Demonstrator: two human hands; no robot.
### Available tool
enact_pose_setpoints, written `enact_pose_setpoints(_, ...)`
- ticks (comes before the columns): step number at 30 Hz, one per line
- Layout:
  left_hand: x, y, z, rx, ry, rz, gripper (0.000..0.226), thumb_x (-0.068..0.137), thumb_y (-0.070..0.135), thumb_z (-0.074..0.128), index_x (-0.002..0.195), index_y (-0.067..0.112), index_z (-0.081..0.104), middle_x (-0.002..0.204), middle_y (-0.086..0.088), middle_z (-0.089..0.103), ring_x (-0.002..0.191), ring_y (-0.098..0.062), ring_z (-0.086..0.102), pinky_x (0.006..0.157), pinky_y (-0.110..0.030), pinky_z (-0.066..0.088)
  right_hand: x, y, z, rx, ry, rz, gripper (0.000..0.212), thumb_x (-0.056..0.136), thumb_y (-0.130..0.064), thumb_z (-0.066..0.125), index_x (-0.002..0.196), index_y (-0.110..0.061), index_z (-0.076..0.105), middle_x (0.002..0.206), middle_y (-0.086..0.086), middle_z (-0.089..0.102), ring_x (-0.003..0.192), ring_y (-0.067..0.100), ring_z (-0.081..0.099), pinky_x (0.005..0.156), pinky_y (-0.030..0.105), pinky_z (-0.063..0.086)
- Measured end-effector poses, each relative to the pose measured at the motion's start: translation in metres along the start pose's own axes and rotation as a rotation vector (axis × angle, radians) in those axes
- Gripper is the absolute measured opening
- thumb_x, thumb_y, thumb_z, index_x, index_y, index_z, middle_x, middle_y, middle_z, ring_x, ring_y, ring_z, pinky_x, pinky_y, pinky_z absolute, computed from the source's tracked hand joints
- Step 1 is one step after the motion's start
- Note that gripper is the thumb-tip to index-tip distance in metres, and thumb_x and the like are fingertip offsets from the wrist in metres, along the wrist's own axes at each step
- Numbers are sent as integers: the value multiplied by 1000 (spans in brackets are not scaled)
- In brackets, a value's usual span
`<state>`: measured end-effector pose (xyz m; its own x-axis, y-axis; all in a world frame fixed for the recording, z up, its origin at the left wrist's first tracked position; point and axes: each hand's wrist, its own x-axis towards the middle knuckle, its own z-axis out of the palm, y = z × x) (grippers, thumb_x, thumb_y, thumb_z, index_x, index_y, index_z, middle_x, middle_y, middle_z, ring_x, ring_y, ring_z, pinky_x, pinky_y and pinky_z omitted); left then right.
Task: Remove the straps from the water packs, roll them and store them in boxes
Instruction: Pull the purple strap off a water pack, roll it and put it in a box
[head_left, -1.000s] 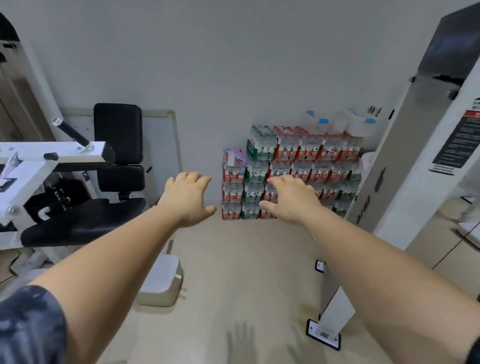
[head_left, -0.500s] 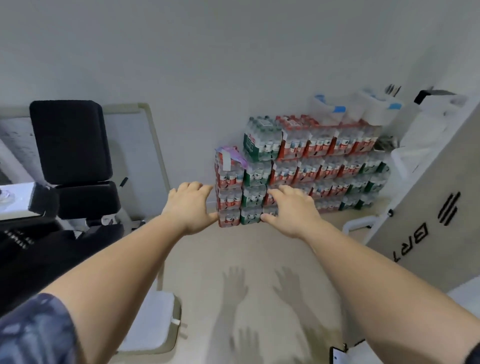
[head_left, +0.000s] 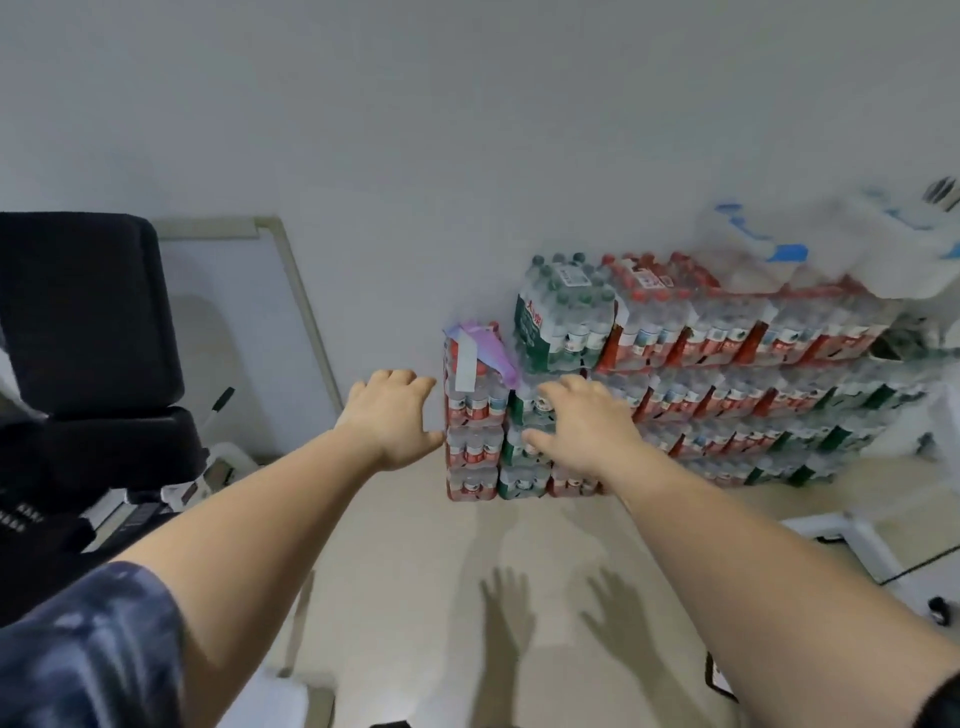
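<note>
Head view: the water packs (head_left: 675, 374) stood stacked in rows on the floor (head_left: 415, 571) against the wall (head_left: 467, 130). The leftmost column carried a purple and white strap (head_left: 480, 353) across its top pack. The left hand (head_left: 392, 418) and right hand (head_left: 582, 428) were both extended towards the stack, palms down, fingers loosely spread, gripping nothing. A black padded seat (head_left: 83, 312) stood at far left.

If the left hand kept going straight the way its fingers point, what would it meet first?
Probably the leftmost stack of water packs, near the purple strap on top; the left hand points just beside it, and depth is unclear.
</note>
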<state>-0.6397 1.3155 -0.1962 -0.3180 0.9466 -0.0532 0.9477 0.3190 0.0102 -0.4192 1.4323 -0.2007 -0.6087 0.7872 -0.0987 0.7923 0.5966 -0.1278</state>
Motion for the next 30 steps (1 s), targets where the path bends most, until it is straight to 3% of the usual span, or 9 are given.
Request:
enact_pose_setpoints(13,247,-44,57,-57,-155,2,72,81,62,52,142,26,41,142,-4,50,132,-29,43,107,-47,37,246,29,35,19,-139,-1,68,91,-60,56,148,-27,39,151,8,42,137,32,41,111,49,39)
enact_pose_setpoints(20,382,-96,72,-104,-246,52,69,86,62,46,144,24,40,141,-5,49,129,-30,44,104,-45,39,373,18,42,35,-232,84,67,90,-58,54,147,-24,42,142,6,49,128,31,48,107,46,42)
enact_pose_setpoints(23,430,-115,82,-123,-291,37,69,87,61,45,145,24,38,141,-5,48,129,-30,43,103,-44,40,416,14,52,69,-256,123,60,87,-59,55,136,-25,51,128,3,57,116,28,56,98,42,48)
enact_pose_setpoints(26,472,-124,97,-140,-344,52,70,85,58,51,146,25,38,137,-4,50,126,-29,45,100,-42,42,458,11,59,114,-323,153,57,84,-62,49,128,-25,54,118,4,59,110,30,58,95,46,50)
enact_pose_setpoints(30,524,-126,124,-197,-407,77,74,85,56,54,149,25,34,134,-5,51,122,-29,47,97,-42,47,519,16,79,154,-356,200,52,86,-53,49,130,-25,54,124,5,60,116,31,57,100,48,47)
